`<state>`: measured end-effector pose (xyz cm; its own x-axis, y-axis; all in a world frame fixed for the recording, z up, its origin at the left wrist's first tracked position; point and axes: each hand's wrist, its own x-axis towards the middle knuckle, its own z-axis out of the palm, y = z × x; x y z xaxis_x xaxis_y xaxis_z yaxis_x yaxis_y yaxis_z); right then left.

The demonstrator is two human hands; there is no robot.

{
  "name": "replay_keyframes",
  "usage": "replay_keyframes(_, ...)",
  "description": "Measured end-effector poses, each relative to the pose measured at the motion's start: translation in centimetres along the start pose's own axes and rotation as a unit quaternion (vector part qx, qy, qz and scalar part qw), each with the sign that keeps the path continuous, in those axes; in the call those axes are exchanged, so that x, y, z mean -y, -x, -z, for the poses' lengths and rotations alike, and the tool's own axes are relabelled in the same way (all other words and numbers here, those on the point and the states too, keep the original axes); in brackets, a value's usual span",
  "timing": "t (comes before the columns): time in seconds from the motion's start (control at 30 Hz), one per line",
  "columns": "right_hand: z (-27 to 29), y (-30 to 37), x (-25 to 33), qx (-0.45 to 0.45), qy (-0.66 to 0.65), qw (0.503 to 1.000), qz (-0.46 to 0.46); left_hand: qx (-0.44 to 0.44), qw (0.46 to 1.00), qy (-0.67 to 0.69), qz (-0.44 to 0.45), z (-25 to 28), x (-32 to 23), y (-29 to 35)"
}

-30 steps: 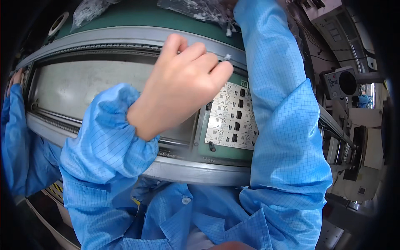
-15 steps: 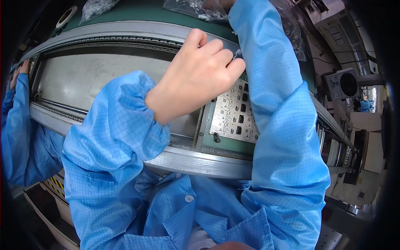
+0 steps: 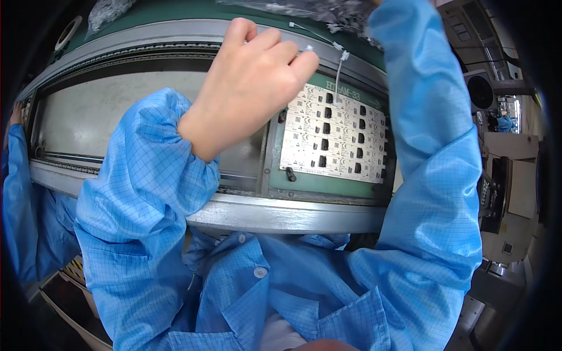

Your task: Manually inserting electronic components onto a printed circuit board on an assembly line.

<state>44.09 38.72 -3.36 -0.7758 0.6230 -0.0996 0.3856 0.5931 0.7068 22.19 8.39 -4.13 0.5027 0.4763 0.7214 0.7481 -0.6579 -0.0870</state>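
My left hand (image 3: 252,79) is closed, knuckles up, above the far rail and the left edge of a panel of white circuit boards (image 3: 304,155). Its fingertips are hidden underneath; a white connector (image 3: 310,48) peeks out beside the knuckles, and I cannot make out what the fingers hold. Close by, a short white cable (image 3: 316,34) with end connectors crosses the rail, and another white cable (image 3: 339,73) hangs down onto the panel. My right arm (image 3: 433,117) reaches to the far side, where only a sliver of my right hand (image 3: 377,2) shows at the upper edge.
The panel, with rows of black parts, sits in a green fixture (image 3: 316,192) between metal conveyor rails (image 3: 281,215). Clear plastic bags (image 3: 304,8) of cables lie beyond on a green surface. At far left is another person's blue sleeve (image 3: 20,175). A roll of tape (image 3: 68,32) stands upper left.
My right arm has shifted right, and its hand has nearly left the picture. My left hand appears farther left and higher. More of the panel and the white cables now shows.
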Motion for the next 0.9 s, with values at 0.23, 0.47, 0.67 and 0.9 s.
replay_keyframes(0.23, 10.0, 7.5, 4.2, 0.075, -0.428, 0.861, -0.265, 0.014, 1.000, -0.013, 0.022, -1.0, 0.9, 0.5)
replay_keyframes(0.47, 12.9, 10.8, 5.5, -0.084, -0.293, 0.935, -0.181, 0.046, 0.922, 0.271, 0.271, -3.9, 9.5, -3.7)
replay_keyframes(0.67, 9.2, 14.1, 8.7, -0.155, -0.306, 0.937, -0.067, 0.125, 0.848, 0.342, 0.385, -8.9, 17.7, -4.7)
replay_keyframes(0.9, 10.2, 11.6, 9.1, -0.266, -0.289, 0.915, -0.088, -0.005, 0.924, 0.230, 0.306, -7.5, 15.4, -5.6)
